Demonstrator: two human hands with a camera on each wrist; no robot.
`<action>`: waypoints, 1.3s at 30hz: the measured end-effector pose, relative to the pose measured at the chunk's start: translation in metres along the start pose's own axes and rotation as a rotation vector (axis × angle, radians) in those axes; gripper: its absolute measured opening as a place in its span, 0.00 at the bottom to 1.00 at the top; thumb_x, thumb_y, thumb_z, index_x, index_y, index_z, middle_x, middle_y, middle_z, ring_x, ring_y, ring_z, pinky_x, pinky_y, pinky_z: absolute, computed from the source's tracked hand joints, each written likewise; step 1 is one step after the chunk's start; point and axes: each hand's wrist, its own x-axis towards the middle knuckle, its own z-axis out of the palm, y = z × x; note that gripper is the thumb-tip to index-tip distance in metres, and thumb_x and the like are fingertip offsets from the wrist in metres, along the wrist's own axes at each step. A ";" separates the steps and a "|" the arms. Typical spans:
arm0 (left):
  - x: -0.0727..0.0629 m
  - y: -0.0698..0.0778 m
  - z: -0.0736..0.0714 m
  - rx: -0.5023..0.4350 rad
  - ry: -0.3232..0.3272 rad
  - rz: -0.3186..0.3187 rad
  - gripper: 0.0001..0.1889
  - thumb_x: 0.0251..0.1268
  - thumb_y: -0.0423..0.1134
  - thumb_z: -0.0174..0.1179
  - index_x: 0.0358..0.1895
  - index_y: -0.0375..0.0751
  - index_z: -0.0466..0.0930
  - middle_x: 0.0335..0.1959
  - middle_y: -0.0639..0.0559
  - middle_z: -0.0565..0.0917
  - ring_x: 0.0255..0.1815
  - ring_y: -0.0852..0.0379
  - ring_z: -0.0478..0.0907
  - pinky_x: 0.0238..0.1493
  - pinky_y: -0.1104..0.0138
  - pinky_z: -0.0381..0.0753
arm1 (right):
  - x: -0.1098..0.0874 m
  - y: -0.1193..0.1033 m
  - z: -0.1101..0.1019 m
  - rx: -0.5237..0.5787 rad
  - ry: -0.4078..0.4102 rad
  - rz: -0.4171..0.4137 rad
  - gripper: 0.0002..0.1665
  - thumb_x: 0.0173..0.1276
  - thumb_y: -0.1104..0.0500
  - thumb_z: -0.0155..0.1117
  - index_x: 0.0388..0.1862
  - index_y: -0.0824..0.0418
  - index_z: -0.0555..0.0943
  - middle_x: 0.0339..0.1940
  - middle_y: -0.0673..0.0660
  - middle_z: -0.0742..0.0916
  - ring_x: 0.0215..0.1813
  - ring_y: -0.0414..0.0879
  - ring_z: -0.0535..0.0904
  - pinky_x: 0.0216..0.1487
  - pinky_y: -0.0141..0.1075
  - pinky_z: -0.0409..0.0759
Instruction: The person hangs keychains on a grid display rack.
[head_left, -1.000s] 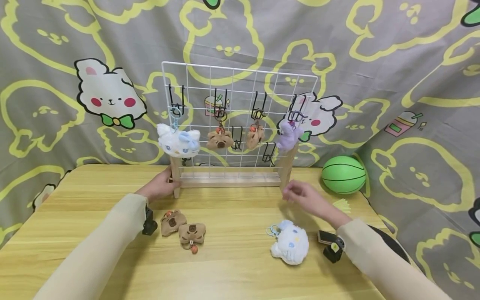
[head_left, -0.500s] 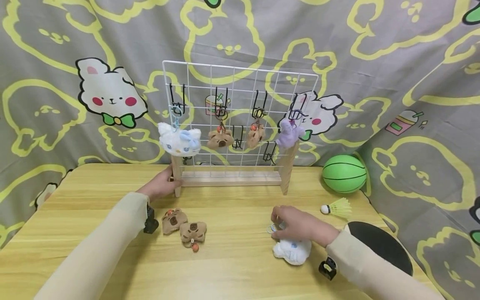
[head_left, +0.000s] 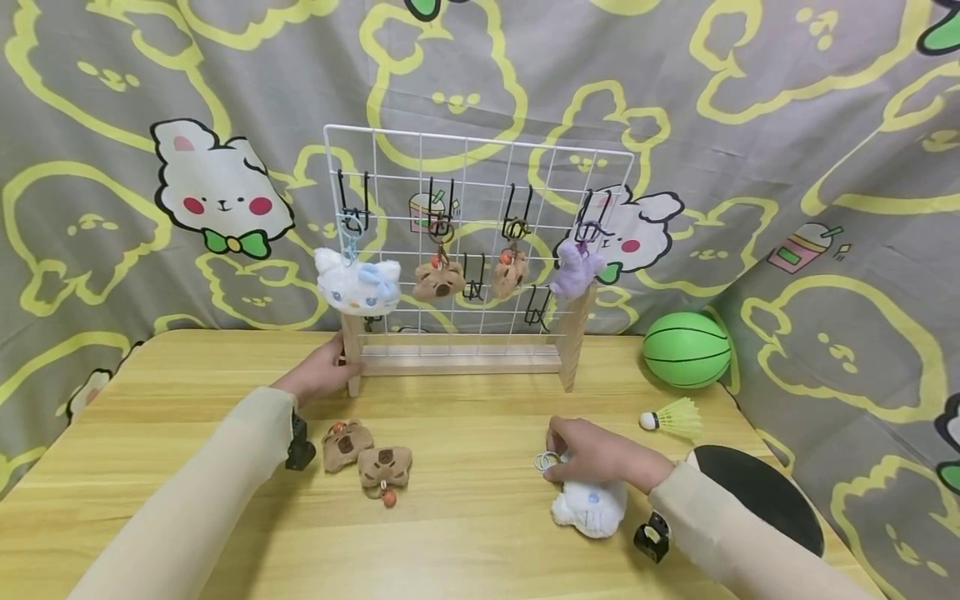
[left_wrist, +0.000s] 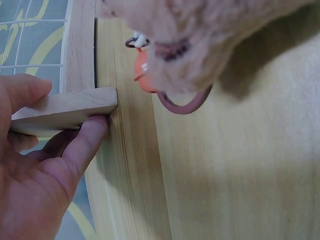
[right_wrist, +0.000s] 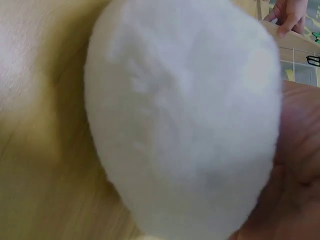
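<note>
So far, four plush charms (head_left: 440, 279) hang on the wire rack (head_left: 457, 364); two brown charms (head_left: 385, 467) on the tabletop (head_left: 472, 517), near left, seem left to hang. Our right hand (head_left: 600, 452) has its grip on the white charm (head_left: 590, 508), near right. Our left hand (head_left: 318, 372) grips the rack's left foot (left_wrist: 70, 107); the left wrist view alone shows fingers on both faces.

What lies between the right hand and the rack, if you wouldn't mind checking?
Only bare table lies between the right hand and the rack; the head view shows this. The white plush is at the hand's near side.
</note>
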 end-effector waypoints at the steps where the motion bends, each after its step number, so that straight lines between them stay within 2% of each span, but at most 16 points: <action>1: 0.000 -0.001 0.000 -0.001 0.001 0.001 0.44 0.81 0.33 0.48 0.84 0.29 0.25 0.82 0.19 0.47 0.78 0.21 0.59 0.75 0.35 0.69 | 0.000 0.001 0.000 0.012 0.001 -0.002 0.18 0.64 0.55 0.78 0.40 0.58 0.75 0.35 0.51 0.81 0.40 0.43 0.73 0.43 0.33 0.74; 9: 0.000 -0.002 -0.001 0.003 0.007 0.010 0.44 0.81 0.33 0.48 0.84 0.29 0.26 0.82 0.19 0.48 0.78 0.21 0.60 0.74 0.35 0.70 | 0.002 0.005 0.004 0.057 0.039 -0.062 0.17 0.66 0.56 0.75 0.43 0.58 0.75 0.34 0.51 0.82 0.38 0.41 0.75 0.41 0.32 0.75; 17: -0.001 -0.002 -0.003 0.015 0.011 0.000 0.44 0.81 0.34 0.48 0.84 0.29 0.26 0.82 0.19 0.47 0.80 0.20 0.56 0.77 0.34 0.66 | 0.006 0.010 0.005 0.067 0.078 -0.157 0.11 0.69 0.57 0.73 0.44 0.59 0.81 0.35 0.48 0.86 0.39 0.34 0.78 0.44 0.30 0.80; 24: -0.003 -0.001 -0.004 0.029 0.016 0.001 0.44 0.81 0.34 0.48 0.84 0.28 0.27 0.82 0.19 0.48 0.79 0.21 0.58 0.76 0.35 0.67 | 0.007 0.014 0.010 0.104 0.141 -0.209 0.10 0.69 0.58 0.73 0.46 0.59 0.84 0.36 0.47 0.88 0.38 0.31 0.80 0.44 0.29 0.83; 30: -0.001 -0.002 -0.003 0.026 0.016 0.002 0.43 0.82 0.34 0.48 0.84 0.28 0.26 0.82 0.20 0.47 0.79 0.21 0.58 0.77 0.35 0.66 | 0.009 0.013 0.014 0.179 0.180 -0.245 0.14 0.72 0.57 0.71 0.52 0.60 0.84 0.33 0.47 0.89 0.35 0.31 0.81 0.41 0.30 0.83; 34: 0.000 -0.002 -0.002 0.034 0.025 0.003 0.43 0.81 0.33 0.48 0.84 0.28 0.27 0.82 0.20 0.47 0.79 0.21 0.58 0.77 0.34 0.65 | 0.012 0.009 0.015 0.246 0.182 -0.233 0.15 0.72 0.57 0.71 0.54 0.61 0.83 0.30 0.47 0.88 0.31 0.32 0.80 0.36 0.30 0.83; 39: 0.000 -0.002 -0.001 0.036 0.023 0.004 0.43 0.80 0.34 0.49 0.84 0.28 0.28 0.82 0.20 0.49 0.80 0.22 0.58 0.77 0.35 0.66 | 0.017 0.005 0.014 0.355 0.202 -0.220 0.17 0.71 0.61 0.71 0.55 0.66 0.81 0.32 0.54 0.89 0.32 0.35 0.83 0.35 0.31 0.86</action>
